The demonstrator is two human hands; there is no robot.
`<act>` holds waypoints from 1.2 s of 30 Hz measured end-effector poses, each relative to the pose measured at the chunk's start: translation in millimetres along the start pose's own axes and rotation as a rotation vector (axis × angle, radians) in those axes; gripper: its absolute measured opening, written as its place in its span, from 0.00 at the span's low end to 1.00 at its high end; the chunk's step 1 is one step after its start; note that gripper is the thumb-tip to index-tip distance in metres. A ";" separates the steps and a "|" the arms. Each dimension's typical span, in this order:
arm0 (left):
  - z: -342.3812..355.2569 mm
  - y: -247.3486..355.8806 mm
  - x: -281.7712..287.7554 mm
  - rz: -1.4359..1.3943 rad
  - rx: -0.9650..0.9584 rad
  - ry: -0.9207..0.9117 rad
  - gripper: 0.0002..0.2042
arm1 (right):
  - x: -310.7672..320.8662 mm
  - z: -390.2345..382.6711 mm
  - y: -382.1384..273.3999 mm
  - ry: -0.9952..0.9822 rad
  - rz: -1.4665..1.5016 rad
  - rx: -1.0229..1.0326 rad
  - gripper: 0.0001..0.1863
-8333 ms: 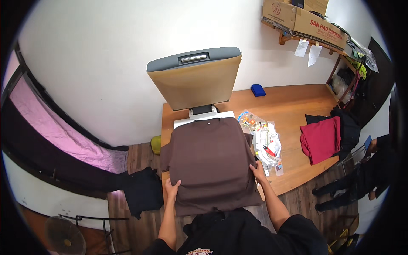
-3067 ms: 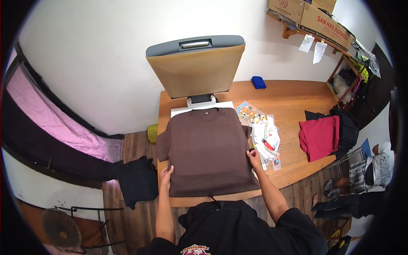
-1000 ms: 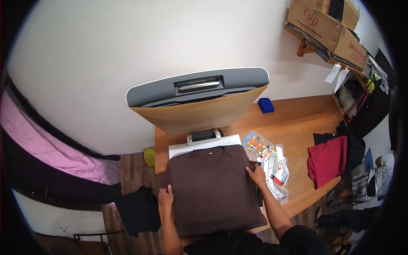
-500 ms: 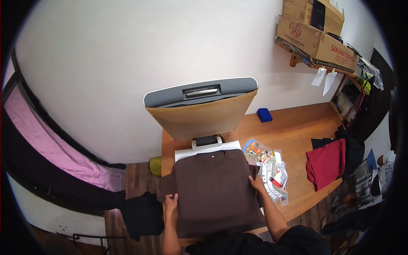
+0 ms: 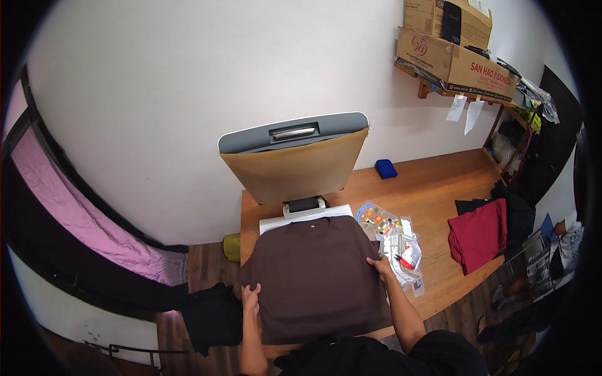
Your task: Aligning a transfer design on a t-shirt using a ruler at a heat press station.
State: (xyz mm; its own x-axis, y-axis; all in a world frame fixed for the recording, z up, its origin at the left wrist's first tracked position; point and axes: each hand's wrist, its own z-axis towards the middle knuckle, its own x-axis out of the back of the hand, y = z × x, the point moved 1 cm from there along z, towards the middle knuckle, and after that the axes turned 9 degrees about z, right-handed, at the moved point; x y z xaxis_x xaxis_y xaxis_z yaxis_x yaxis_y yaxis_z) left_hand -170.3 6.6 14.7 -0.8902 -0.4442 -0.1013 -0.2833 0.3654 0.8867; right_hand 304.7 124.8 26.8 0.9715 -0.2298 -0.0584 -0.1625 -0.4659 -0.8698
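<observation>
Brown cloth lay right in front of you: the shirt was spread over the white base, with its neck at the far end and its bottom edge near you. A strip of the base peeked out past the neck. Your left hand pinched the left edge of the shirt, and your right hand pinched the right edge, a little farther up. You held both sides, it seemed, so the cloth would sit flat and straight. The grey lid stood tipped up on the far side, and that left room for your hands. A tan sheet covered its underside, perhaps to keep it clean. On the wooden table, just right of the shirt, lay see-through sheets with bright pictures and a red tool, maybe there to be easy to reach. A dark red cloth lay farther right, well apart from the shirt, perhaps so they would not mix. A blue pouch sat at the far edge.
</observation>
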 end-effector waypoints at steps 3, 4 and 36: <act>7.0 -9.0 4.5 -0.036 -0.008 0.006 0.28 | -0.6 -9.7 1.0 0.063 0.130 0.061 0.26; 10.0 -11.6 5.3 -0.056 -0.026 0.013 0.28 | 1.3 -9.3 4.4 0.186 0.127 0.106 0.22; -37.3 4.0 14.5 0.108 0.046 -0.065 0.40 | 49.0 -51.4 10.7 -0.133 0.176 -0.005 0.35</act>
State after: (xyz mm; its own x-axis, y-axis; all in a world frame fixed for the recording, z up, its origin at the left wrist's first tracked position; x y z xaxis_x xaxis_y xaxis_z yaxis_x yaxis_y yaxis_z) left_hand -171.0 -28.9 33.6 -0.9372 -0.3469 -0.0369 -0.1994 0.4459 0.8726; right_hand 341.7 64.6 39.8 0.9422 -0.1935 -0.2736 -0.3323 -0.4325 -0.8382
